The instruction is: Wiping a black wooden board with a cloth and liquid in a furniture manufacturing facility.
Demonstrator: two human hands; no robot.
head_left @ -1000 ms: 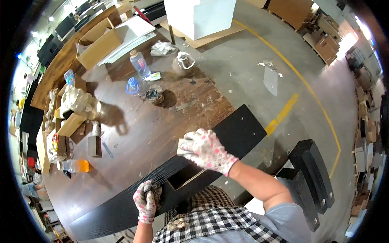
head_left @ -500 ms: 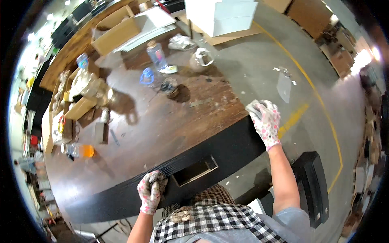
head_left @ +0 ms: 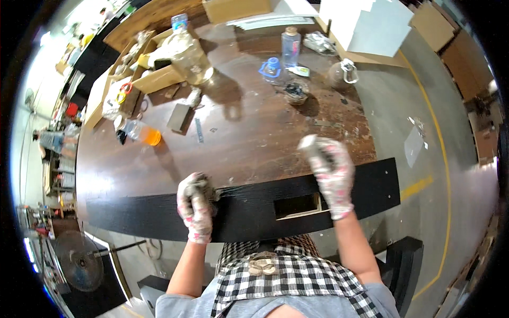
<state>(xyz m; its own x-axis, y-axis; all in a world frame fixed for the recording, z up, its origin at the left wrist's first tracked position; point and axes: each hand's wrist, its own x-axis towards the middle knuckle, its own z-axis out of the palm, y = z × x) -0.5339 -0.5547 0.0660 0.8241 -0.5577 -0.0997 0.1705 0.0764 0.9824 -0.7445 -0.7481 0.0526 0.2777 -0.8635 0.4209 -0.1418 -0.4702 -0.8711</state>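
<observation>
A long black board (head_left: 249, 212) with a rectangular cut-out lies along the near edge of the brown table, its right end sticking out past the table's corner. My left hand (head_left: 195, 204), in a white glove with pink spots, is closed around a dark, crumpled rag (head_left: 208, 192) at the board, left of the cut-out. My right hand (head_left: 333, 172), gloved alike, is over the board just right of the cut-out, fingers toward the table. Motion smears its fingers, so whether it holds anything cannot be made out.
On the table (head_left: 249, 153) stand a small pot of dark stuff (head_left: 296, 93), a clear bottle (head_left: 290, 49), a blue-capped bottle (head_left: 272, 70) and a large jug (head_left: 190, 58). An orange-liquid bottle (head_left: 140, 132) lies left, near a block (head_left: 180, 117). A fan (head_left: 79, 261) stands lower left.
My right hand has left the board's right end and moved inward over the board. The board now lies more level across the view, which has turned. My left hand still grips the rag.
</observation>
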